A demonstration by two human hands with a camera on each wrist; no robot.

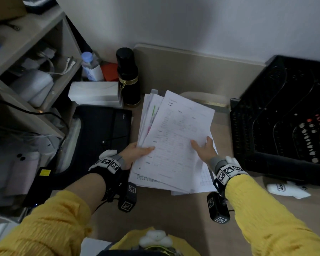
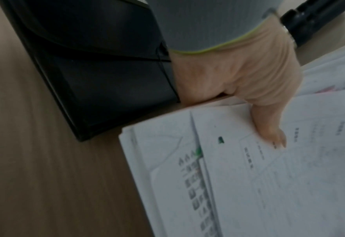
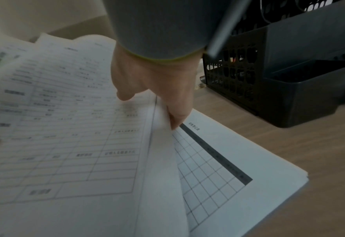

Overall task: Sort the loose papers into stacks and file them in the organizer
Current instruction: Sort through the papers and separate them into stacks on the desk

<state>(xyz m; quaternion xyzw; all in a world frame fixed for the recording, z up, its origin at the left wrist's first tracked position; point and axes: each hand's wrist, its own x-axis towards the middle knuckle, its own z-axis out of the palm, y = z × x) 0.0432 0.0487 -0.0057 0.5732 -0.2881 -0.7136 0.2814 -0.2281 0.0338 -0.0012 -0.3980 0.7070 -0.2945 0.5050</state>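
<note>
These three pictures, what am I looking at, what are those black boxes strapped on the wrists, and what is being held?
No machine here: a person in yellow sleeves works with bare hands. The big picture comes from a head camera looking down. The other two come from the boxes strapped at the wrists, which are cameras looking along each hand.

On the pale wooden desk lies a loose pile of white printed papers. The left hand grips its left edge, thumb on top. The right hand lifts the top sheets by the right edge, uncovering a white grid-lined sheet. Left lies a black flap folder; right stands a black perforated plastic organizer.
</note>
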